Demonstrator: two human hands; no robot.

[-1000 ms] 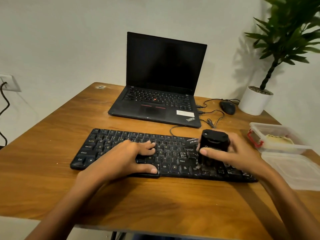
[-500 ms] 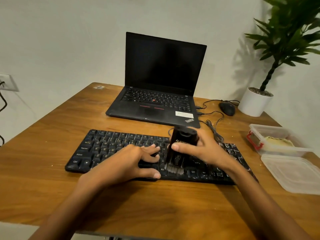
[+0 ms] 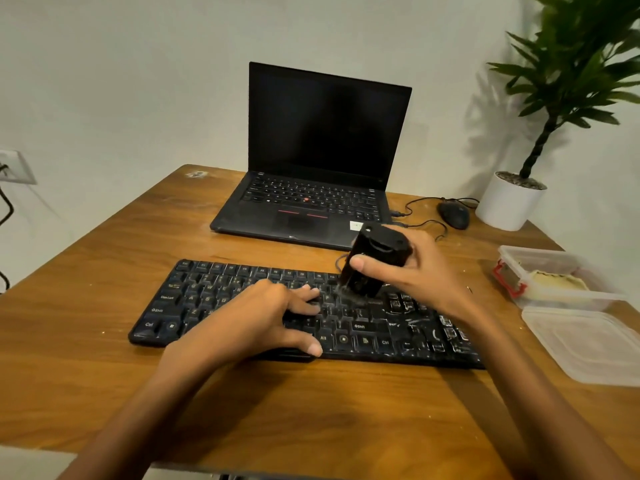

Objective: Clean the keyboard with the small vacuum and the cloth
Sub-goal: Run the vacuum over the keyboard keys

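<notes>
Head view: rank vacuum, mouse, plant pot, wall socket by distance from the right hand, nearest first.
1. Small vacuum, gripped in the right hand.
2. Mouse, just behind, to the right.
3. Plant pot, back right corner.
4. Wall socket, far left.

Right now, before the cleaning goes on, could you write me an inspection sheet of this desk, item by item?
Surface: wooden table, a few pale specks on it.
Job's things: keyboard flat on the table, white marks on its right part; vacuum tilted, lower end on the keys; cloth not seen for certain.
Clutter: open box with something pale yellow inside, lid beside it; laptop open, screen dark; mouse.
Hands: left hand rests on the keys, fingers relaxed; right hand grips the vacuum.
Cables: mouse cable behind the keyboard; dark cable below the socket.
Surroundings: white wall; potted plant at the far right corner.
</notes>
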